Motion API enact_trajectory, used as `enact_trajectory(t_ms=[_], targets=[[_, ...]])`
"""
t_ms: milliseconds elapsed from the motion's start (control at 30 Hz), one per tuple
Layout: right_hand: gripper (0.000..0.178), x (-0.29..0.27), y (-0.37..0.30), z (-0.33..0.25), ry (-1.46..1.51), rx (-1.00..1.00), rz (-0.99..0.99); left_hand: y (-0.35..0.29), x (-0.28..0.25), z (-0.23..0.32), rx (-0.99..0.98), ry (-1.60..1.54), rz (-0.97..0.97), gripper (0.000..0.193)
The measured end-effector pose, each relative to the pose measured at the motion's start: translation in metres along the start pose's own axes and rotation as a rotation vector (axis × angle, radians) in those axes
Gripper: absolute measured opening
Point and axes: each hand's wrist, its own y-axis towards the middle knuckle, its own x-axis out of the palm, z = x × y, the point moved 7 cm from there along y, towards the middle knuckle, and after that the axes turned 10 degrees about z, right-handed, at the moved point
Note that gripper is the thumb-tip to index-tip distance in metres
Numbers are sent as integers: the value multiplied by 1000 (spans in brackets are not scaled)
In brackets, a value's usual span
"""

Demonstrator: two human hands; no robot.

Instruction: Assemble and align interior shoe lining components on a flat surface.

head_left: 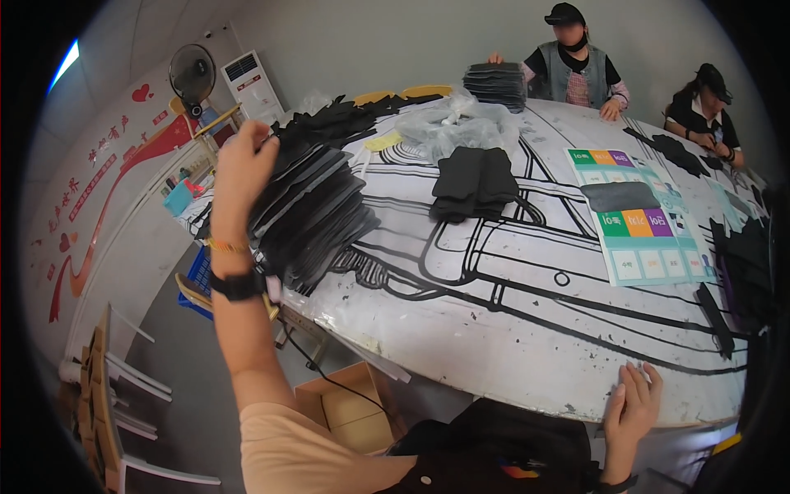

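My left hand (245, 165) is raised at the far-left side of the table, beside the top of a tall, leaning stack of flat black fabric pieces (309, 214). Its fingers are curved, the thumb stands apart from them, and nothing shows between them. My right hand (634, 403) rests on the table's near edge, fingers stretched out, holding nothing. A smaller pile of black fabric pieces (475, 185) lies mid-table. To its right, one dark grey piece (620, 196) lies across colourful printed sheets (650, 247).
Loose black pieces (337, 119) and a crumpled clear plastic bag (453, 123) lie farther back. Across the table, one person (576, 70) touches another stack (495, 86); a second person (706, 119) sits farther right. A cardboard box (350, 407) stands on the floor below.
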Motion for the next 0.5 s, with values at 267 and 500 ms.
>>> enact_trajectory(t_ms=[267, 500], targets=[[30, 0, 0, 5, -9, 27, 22, 8, 80, -142, -544, -55, -618, 113], [29, -1, 3, 2, 15, -18, 16, -2, 85, -111, -435, 85, -834, 96]])
